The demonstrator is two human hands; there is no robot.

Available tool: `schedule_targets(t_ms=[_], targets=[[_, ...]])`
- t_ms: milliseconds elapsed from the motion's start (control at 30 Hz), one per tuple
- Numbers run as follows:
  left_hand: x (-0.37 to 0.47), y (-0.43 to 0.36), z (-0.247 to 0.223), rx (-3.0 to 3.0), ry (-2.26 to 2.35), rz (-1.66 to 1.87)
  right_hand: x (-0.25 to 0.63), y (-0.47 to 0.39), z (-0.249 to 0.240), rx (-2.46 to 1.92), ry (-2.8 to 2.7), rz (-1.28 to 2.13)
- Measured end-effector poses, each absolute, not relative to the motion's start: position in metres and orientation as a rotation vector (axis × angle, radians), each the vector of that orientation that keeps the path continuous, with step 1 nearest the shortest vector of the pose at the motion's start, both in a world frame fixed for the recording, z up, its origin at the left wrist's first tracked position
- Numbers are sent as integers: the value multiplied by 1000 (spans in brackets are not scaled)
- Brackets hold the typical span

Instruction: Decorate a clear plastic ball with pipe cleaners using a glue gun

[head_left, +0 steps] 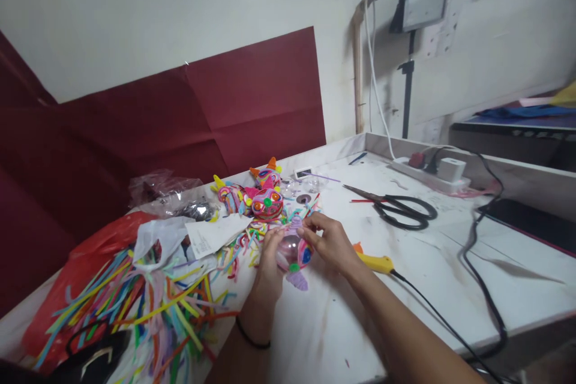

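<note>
pipe cleaners (135, 306): loose heap at the near left of the white table (450, 288), spilling from a red bag (67, 270); strands could snag a sleeve or get dragged off the edge.
left hand (269, 264): fingers curled on the left side of the clear ball ornament (294, 252), pressing it.
right hand (330, 243): fingertips pinching the ornament's top right; the ball is held between both hands just above the table.
risk: round smooth shell, could slip and roll; glued bits may peel under squeeze.
glue gun (375, 262): just behind the right wrist, cord trailing; hot tip near skin, I'd guess.
scissors (400, 209): farther back, blades open.
finished figures (265, 198): beyond hands, near.
</note>
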State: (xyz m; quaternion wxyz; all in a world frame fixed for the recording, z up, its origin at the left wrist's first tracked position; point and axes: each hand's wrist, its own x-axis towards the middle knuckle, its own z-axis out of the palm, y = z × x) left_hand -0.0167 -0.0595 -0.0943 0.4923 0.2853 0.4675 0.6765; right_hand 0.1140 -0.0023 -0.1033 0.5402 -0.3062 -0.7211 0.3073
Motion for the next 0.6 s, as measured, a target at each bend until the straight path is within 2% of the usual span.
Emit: schedule_targets(t_ms=[600], targets=[[-14, -64, -91, 747, 1189, 1563, 117, -4, -103, -706, -1698, 770]])
